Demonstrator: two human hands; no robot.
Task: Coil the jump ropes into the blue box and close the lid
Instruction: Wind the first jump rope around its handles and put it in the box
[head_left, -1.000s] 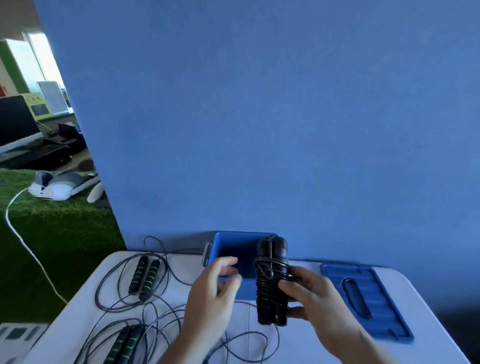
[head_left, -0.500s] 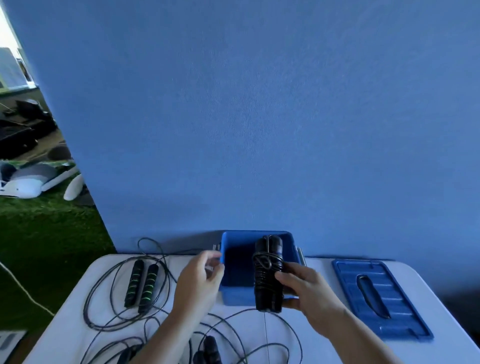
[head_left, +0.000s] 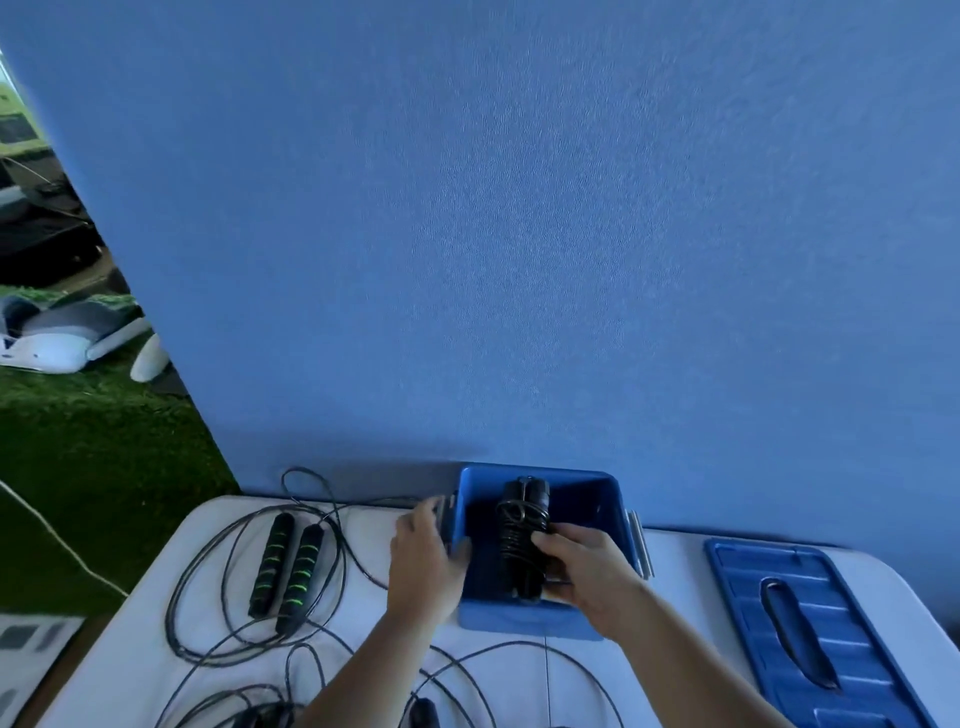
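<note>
An open blue box (head_left: 527, 618) stands at the table's back edge against the blue wall. My right hand (head_left: 592, 574) grips a black jump rope bundle (head_left: 522, 530), its cord wound round the two handles, and holds it inside the box. My left hand (head_left: 423, 561) holds the box's left wall, thumb over the rim. The blue lid (head_left: 810, 629) lies flat on the table to the right. An uncoiled jump rope with black and green handles (head_left: 285, 569) lies to the left, its cord in loose loops.
The white table (head_left: 675, 670) carries more loose black cord (head_left: 467, 670) and other handles at the front edge. A blue partition wall (head_left: 519, 234) rises right behind the box. Green turf and white gear (head_left: 57, 338) lie on the floor at left.
My right hand has carried the wound rope bundle forward and down into the box. My left hand moved from the air to the box's left wall. The camera view shifted left.
</note>
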